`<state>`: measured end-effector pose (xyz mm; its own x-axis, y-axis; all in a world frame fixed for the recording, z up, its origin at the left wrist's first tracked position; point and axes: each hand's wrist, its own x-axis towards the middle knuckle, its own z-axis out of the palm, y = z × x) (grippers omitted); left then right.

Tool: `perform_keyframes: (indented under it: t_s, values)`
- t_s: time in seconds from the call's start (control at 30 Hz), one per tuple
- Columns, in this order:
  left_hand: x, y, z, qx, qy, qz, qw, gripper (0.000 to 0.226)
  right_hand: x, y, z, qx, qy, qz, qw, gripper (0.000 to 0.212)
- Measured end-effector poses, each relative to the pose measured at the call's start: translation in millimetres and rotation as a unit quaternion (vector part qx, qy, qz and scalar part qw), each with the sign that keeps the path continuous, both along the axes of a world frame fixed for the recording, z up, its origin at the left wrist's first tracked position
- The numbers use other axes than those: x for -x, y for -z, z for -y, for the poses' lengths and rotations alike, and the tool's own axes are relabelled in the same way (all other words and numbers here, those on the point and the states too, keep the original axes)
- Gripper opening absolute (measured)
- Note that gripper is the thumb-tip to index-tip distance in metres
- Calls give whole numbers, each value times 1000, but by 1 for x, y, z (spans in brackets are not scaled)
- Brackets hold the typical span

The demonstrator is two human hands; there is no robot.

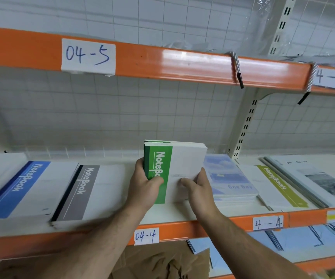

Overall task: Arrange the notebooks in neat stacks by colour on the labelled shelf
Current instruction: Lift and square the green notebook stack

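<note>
The wire-grid back panel [142,109], white and set with square mesh, is seen behind everything. Two shelves are fronted with glossy orange metal: the upper shelf [182,63] and the shelf [209,226] with a white board on which the notebooks lie.

On the left a blue notebook stack [21,190] is laid flat, and a grey notebook stack [86,194] lies just beside it; "NoteBook" is printed in white down each coloured band. To the right a pile of pale blue notebooks [227,178] marked "fine Day" is found, then an olive notebook [279,186] with the same "NoteBook" band, then photo-covered books [323,184] whose title is too blurred to read.

The green notebooks [186,160], a thin stack with white covers and a green band, are held in the gap between the grey and pale blue piles (the far end is raised; whether the near end touches the board cannot be told). The spine side is gripped by the left hand [144,190], its thumb laid over the printed word. The white side is held by the right hand [199,188], thumb on the cover.

Crumpled brown paper [158,260] is seen below. Twisted cords [237,67] hang over the upper edge. Handwritten paper labels are stuck on: "04-5" [88,56], "04-4" [146,236] and "4-4" [267,222].
</note>
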<state>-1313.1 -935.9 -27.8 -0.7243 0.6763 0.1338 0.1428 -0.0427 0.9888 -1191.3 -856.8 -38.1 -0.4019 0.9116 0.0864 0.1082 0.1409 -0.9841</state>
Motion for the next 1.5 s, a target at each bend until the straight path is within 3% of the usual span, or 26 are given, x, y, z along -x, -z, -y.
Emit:
perform_keyframes:
  t_s: [0.07, 0.27, 0.43, 0.5, 0.57, 0.7, 0.8, 0.93, 1.13, 1.2, 1.33, 1.43, 1.5]
  values:
    - [0, 1, -1, 1, -4, 10, 1000, 55, -1, 1, 0, -1, -3, 1, 1000, 55]
    - [14, -2, -5, 87, -17, -36, 995, 34, -4, -8, -11, -73, -38, 77, 994, 36]
    - [30, -5, -11, 288, 4, -73, 955, 35, 19, 2, -22, 115, -31, 78, 990, 21]
    - [29, -3, -8, 345, 22, -125, 930, 45, 25, 4, -20, 150, -38, 99, 983, 8]
    - [25, -1, -5, 380, 43, -189, 904, 41, 30, 4, -20, 151, -36, 132, 979, 9]
    - [20, 3, 0, 399, 88, -271, 872, 27, 43, 4, -20, 143, -42, 181, 972, 9]
    - [22, 7, 3, 407, 94, -294, 860, 38, 53, 4, -20, 125, -31, 212, 969, 7]
    - [24, 5, 9, 399, 94, -322, 853, 35, 62, 6, -21, 100, -42, 253, 961, 19]
    - [25, 0, 10, 398, 106, -367, 834, 33, 66, 1, -15, 72, -60, 296, 951, 15]
    - [26, -2, 10, 412, 117, -382, 819, 29, 65, -6, -11, 46, -67, 331, 940, 8]
    - [27, -6, 5, 447, 136, -444, 764, 11, 62, -19, 0, -48, -57, 422, 904, 20]
    - [26, -11, 1, 473, 140, -476, 728, 18, 56, -25, 4, -94, -52, 436, 893, 20]
    - [26, -15, -7, 476, 142, -469, 730, 16, 47, -29, 5, -110, -53, 426, 897, 19]
